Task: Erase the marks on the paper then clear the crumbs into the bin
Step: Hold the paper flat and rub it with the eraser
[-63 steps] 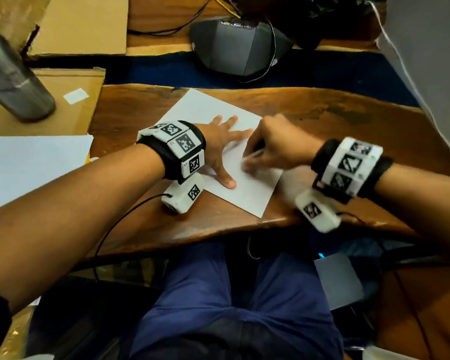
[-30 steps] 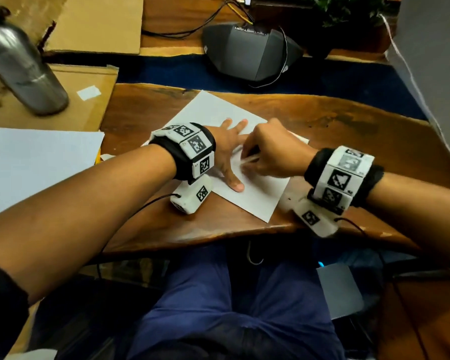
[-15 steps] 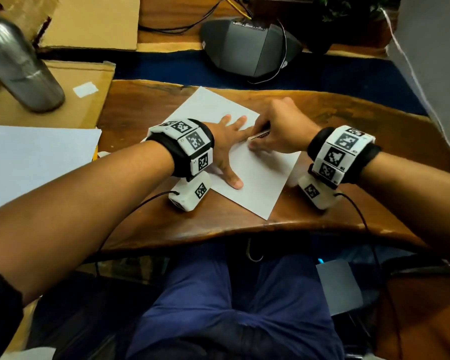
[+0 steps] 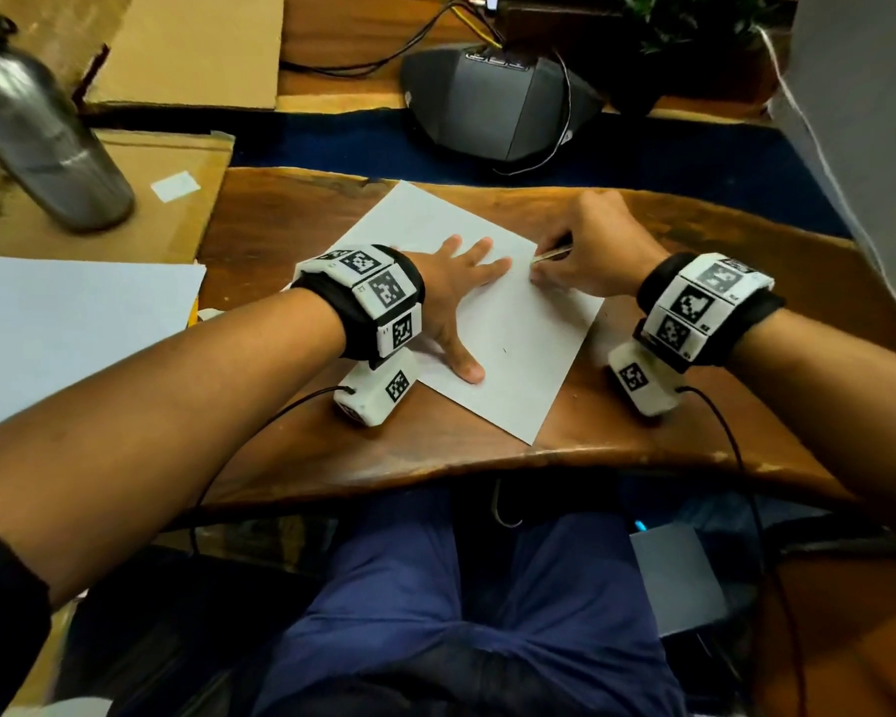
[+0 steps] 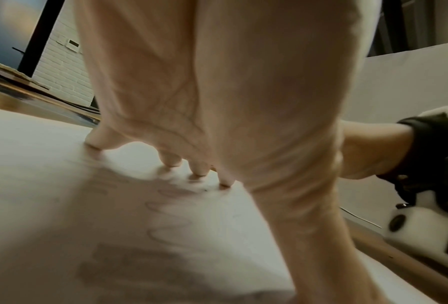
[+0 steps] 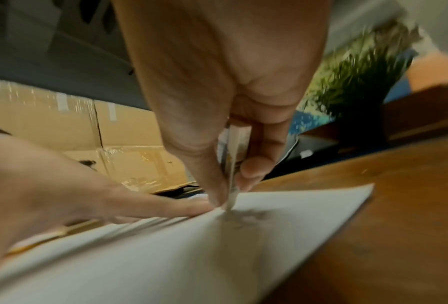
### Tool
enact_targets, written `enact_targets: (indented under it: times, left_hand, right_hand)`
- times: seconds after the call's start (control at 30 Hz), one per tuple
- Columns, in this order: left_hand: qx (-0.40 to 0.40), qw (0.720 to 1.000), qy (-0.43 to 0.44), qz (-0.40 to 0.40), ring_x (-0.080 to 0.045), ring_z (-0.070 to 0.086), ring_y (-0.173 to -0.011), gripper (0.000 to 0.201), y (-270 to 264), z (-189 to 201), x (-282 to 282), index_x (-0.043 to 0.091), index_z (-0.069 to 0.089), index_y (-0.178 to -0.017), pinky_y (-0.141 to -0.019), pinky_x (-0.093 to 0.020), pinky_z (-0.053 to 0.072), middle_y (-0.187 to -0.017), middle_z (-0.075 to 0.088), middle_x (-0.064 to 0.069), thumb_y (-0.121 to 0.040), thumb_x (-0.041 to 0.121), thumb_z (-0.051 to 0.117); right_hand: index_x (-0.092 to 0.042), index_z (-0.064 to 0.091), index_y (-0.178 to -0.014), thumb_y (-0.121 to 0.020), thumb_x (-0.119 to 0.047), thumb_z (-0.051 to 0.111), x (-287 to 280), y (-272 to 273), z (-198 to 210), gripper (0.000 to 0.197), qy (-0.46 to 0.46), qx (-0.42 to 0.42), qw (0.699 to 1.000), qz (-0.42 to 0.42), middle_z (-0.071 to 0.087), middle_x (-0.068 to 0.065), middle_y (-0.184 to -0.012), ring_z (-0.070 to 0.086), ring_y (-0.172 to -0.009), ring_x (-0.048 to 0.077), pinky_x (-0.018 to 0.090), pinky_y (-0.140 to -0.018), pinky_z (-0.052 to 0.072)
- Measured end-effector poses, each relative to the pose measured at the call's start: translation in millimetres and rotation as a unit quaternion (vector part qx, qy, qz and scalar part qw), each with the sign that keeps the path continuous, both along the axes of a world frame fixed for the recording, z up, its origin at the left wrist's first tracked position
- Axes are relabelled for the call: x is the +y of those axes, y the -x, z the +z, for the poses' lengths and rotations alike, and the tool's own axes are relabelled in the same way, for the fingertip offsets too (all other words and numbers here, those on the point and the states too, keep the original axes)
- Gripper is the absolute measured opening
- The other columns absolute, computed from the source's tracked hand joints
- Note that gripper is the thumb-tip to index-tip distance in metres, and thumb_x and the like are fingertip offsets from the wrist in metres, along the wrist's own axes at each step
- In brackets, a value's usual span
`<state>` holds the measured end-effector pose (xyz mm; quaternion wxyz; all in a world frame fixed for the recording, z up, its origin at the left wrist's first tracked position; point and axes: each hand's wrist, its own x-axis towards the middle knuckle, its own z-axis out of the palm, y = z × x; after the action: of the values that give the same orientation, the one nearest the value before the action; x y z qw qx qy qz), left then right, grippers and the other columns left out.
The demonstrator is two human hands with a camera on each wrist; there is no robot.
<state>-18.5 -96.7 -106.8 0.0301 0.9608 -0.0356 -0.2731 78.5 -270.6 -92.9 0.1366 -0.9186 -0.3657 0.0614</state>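
A white sheet of paper (image 4: 513, 354) lies at an angle on the wooden table (image 4: 694, 354). My left hand (image 4: 451, 297) presses flat on it with fingers spread. In the left wrist view, faint pencil scribbles (image 5: 166, 205) show on the paper (image 5: 48, 185) below the fingertips (image 5: 225, 182). My right hand (image 4: 544, 271) pinches a thin white eraser (image 4: 552, 255) between thumb and fingers, with its tip on the paper's far right edge, next to my left fingertips. In the right wrist view, the eraser (image 6: 232, 164) stands on a grey smudge (image 6: 246, 218). A dark speck (image 4: 504, 349) lies mid-sheet. No bin is in view.
A steel bottle (image 4: 42, 137) stands on cardboard (image 4: 187, 209) at the far left. White sheets (image 4: 73, 328) lie at the left. A grey device (image 4: 492, 106) with cables sits behind the table, and a plant (image 4: 694, 18) behind that. The table's front edge is near my lap.
My right hand has moved with the eraser from the middle of the paper to its far right edge. The left hand has stayed pressed on the sheet.
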Motion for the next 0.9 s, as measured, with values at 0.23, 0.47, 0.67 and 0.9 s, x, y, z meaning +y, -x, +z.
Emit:
enact_targets:
  times: [0.23, 0.47, 0.67, 0.9]
  left_hand:
    - [-0.021, 1.0, 0.013, 0.017, -0.02, -0.016, -0.15, 0.137, 3, 2, 6, 0.04, -0.008, -0.154, -0.115, -0.066, 0.001, -0.163, -0.019, 0.006, -0.055, 0.065, 0.083]
    - [-0.108, 0.991, -0.025, 0.07, -0.025, -0.006, -0.151, 0.121, 3, 14, 27, 0.034, 0.007, -0.156, -0.117, -0.062, -0.004, -0.165, -0.004, -0.002, -0.065, 0.055, 0.083]
    - [-0.2, 0.975, -0.03, 0.089, -0.027, 0.028, -0.144, 0.091, 9, 13, 26, 0.024, 0.034, -0.15, -0.117, -0.051, 0.021, -0.158, 0.031, -0.005, -0.075, 0.041, 0.082]
    - [-0.246, 0.96, -0.058, 0.122, -0.028, 0.055, -0.096, 0.036, 16, 22, 6, 0.011, 0.063, -0.105, -0.083, -0.043, 0.052, -0.11, 0.062, -0.01, -0.083, 0.035, 0.077]
  right_hand:
    - [-0.014, 0.08, -0.09, -0.081, -0.025, 0.082, -35, 1, -2, 0.014, 0.007, 0.03, 0.999, -0.027, 0.074, 0.0, -0.085, 0.066, -0.079, 0.014, 0.034, -0.07, 0.062]
    - [-0.019, 0.081, -0.089, -0.078, -0.03, 0.084, -64, 18, 10, 0.015, 0.061, 0.071, 0.994, 0.049, 0.075, -0.007, -0.087, 0.066, -0.077, 0.005, 0.024, -0.068, 0.058]
    - [-0.018, 0.08, -0.092, -0.08, -0.029, 0.082, -66, 40, 6, 0.016, 0.024, 0.077, 0.993, 0.082, 0.075, -0.007, -0.089, 0.068, -0.079, 0.005, 0.032, -0.074, 0.061]
    - [-0.018, 0.08, -0.095, -0.082, -0.028, 0.081, -53, 45, 3, 0.017, -0.013, 0.071, 0.991, 0.112, 0.076, -0.007, -0.092, 0.068, -0.081, 0.006, 0.024, -0.075, 0.058]
